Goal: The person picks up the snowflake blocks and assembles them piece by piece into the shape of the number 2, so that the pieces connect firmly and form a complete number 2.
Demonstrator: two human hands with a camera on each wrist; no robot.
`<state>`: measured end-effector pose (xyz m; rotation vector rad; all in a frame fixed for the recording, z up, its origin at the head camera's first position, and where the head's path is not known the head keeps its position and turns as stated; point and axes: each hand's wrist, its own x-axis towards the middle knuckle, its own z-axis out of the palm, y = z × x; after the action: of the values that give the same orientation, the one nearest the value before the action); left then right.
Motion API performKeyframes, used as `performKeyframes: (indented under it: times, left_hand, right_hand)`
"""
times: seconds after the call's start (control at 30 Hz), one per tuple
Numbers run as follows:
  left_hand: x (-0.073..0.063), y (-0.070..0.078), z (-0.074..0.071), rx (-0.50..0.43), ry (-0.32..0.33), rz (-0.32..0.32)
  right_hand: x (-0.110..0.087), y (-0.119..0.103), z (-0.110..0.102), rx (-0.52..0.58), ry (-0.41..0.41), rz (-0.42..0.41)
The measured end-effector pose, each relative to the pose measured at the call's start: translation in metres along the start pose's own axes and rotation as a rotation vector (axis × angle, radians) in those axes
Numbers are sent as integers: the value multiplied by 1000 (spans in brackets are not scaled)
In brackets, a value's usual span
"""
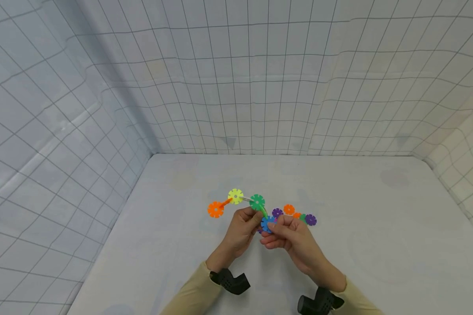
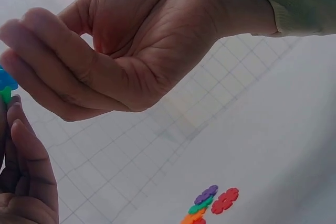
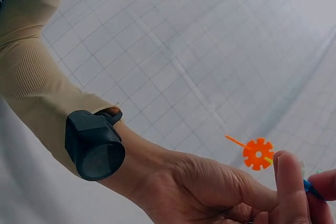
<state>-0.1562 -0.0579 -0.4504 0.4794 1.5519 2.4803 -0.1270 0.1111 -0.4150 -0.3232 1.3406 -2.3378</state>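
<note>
Both hands meet over the table on a chain of notched interlocking discs. My left hand (image 1: 238, 234) pinches the lime-green disc (image 1: 263, 211), which stands edge-on. My right hand (image 1: 297, 245) pinches a blue disc (image 1: 266, 224) between thumb and fingers, right against the lime-green one. Leftward from there the chain runs through a green disc (image 1: 257, 202), a pale edge-on disc, a yellow disc (image 1: 235, 196) and an edge-on orange one to a flat orange disc (image 1: 215, 209). Fingers hide the exact joint. In the left wrist view my right hand (image 2: 121, 51) shows large.
Loose discs lie just beyond my right hand, among them a purple disc (image 1: 311, 219), an orange disc (image 1: 289, 209) and another purple disc (image 1: 277, 212). The white table (image 1: 181, 253) ends at a grid-patterned cloth wall (image 1: 236, 87) behind and on both sides.
</note>
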Motion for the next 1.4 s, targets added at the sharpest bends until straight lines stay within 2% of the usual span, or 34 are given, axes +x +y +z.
performKeyframes:
  times: [0.17, 0.4, 0.7, 0.9, 1.17, 1.3, 1.4]
  left_hand:
    - [0, -2, 0, -5, 4, 12]
    - [0, -2, 0, -68, 15, -25]
    - [0, 1, 1, -128, -44, 2]
    - [1, 4, 2, -181, 10, -5]
    - [1, 5, 0, -189, 11, 2]
    - [1, 4, -1, -175, -23, 17]
    - [1, 3, -2, -147, -54, 33]
  right_hand:
    - [-1, 1, 2, 33, 1, -13]
    - [-1, 1, 2, 58, -14, -27]
    - [-1, 1, 5, 53, 20, -7]
    - [-2, 2, 5, 23, 35, -27]
    - [-1, 3, 4, -87, 121, -96]
    - [-1, 1, 3, -94, 117, -125]
    - [-1, -1, 3, -86, 126, -116]
